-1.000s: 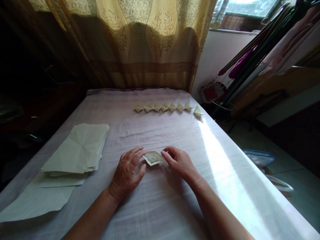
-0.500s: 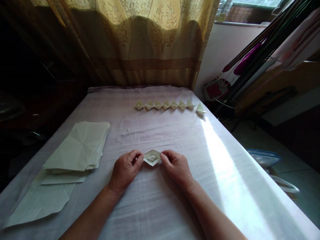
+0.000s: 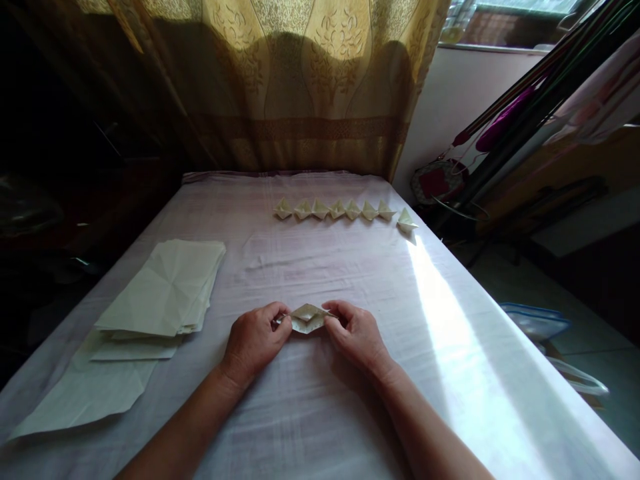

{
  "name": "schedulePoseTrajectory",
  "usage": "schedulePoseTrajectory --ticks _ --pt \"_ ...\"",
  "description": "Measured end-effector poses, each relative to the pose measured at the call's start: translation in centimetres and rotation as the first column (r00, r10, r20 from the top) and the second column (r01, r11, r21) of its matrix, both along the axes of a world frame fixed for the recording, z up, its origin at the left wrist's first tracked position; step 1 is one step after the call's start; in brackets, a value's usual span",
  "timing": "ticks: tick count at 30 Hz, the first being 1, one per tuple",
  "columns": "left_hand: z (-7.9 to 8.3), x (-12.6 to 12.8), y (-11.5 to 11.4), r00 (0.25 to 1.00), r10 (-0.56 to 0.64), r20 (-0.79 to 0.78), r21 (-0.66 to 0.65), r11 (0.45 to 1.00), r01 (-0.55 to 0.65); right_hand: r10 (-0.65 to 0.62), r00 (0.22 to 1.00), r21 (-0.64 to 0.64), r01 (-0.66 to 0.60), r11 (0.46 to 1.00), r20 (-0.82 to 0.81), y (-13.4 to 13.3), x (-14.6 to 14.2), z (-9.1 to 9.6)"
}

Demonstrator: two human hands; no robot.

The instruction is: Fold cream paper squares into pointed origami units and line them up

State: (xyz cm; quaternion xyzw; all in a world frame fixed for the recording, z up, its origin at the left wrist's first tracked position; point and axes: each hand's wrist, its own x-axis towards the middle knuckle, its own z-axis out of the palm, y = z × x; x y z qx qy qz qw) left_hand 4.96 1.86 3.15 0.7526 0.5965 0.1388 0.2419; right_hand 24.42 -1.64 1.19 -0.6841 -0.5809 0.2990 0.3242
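The left hand point(image 3: 255, 339) and right hand point(image 3: 358, 335) pinch a folded paper point(image 3: 307, 325) (8 paper boats point(image 3: 337, 211) stand beyond).

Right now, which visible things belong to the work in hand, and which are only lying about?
Likely in the work:
folded paper in left hand and right hand
paper stack
paper shapes

Probably apart from it:
handbag
plastic bag
curtain

1. Folded paper point(image 3: 307, 327) bars the gap between left hand point(image 3: 255, 339) and right hand point(image 3: 359, 335).
2. Open cloth point(image 3: 310, 263) runs forward to the row of folded pieces point(image 3: 337, 211) and rightward to its edge.
3. Leftward, the paper stack point(image 3: 163, 290) obstructs.
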Motion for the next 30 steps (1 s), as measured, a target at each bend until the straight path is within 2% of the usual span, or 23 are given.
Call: schedulePoseTrajectory --ticks 10,19,24,30 --pt "0.0 0.0 0.0 0.999 0.009 -0.038 -0.006 1.000 -0.009 0.076 0.996 -0.042 -0.078 0.996 -0.043 -0.1 0.3 0.7" --pt "-0.2 0.2 -0.4 0.998 -0.001 -0.055 0.054 0.999 0.004 -0.062 0.998 -0.095 0.063 0.993 0.012 0.4 0.2 0.1" --pt "0.3 0.5 -0.5 0.995 -0.001 -0.100 0.033 0.999 0.004 -0.058 0.997 -0.074 0.062 0.995 0.050 0.5 0.2 0.2" --pt "0.7 0.2 -0.1 0.972 -0.024 -0.233 0.003 1.000 0.025 -0.050 0.979 -0.029 0.057 0.998 0.196 0.4 0.1 0.4"
